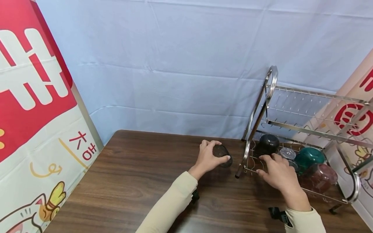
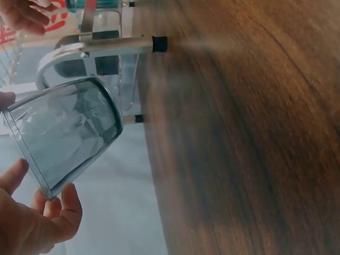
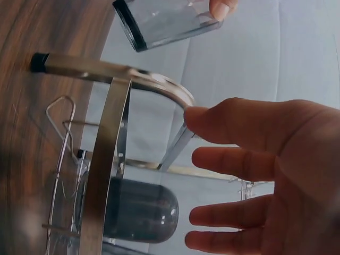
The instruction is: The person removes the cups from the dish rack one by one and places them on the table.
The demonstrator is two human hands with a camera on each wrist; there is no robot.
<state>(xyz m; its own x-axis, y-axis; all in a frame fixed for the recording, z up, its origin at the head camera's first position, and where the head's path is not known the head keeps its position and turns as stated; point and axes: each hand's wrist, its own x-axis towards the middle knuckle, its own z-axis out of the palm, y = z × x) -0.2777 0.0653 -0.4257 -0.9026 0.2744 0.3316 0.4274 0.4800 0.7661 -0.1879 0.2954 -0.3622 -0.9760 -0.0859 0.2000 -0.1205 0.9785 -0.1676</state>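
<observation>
My left hand [image 1: 206, 159] grips a see-through smoky grey cup [image 1: 222, 156] by its rim. The left wrist view shows this cup [image 2: 69, 133] held just off the table, tilted, thumb and fingers at its wide edge. At the front of the metal dish rack [image 1: 272, 84], my right hand [image 1: 279, 173] hovers with fingers spread, holding nothing. Nearest that hand is a dark cup [image 1: 268, 144] on the lower shelf, upside down; the right wrist view has the same dark cup [image 3: 143, 210] behind the rack's frame.
Also on the lower shelf are a teal cup [image 1: 310, 156], a reddish cup [image 1: 322, 177] and a small clear cup [image 1: 288, 153]. The rack stands at the right of the brown wooden table [image 1: 140, 174]. A pale blue cloth [image 1: 163, 71] hangs behind.
</observation>
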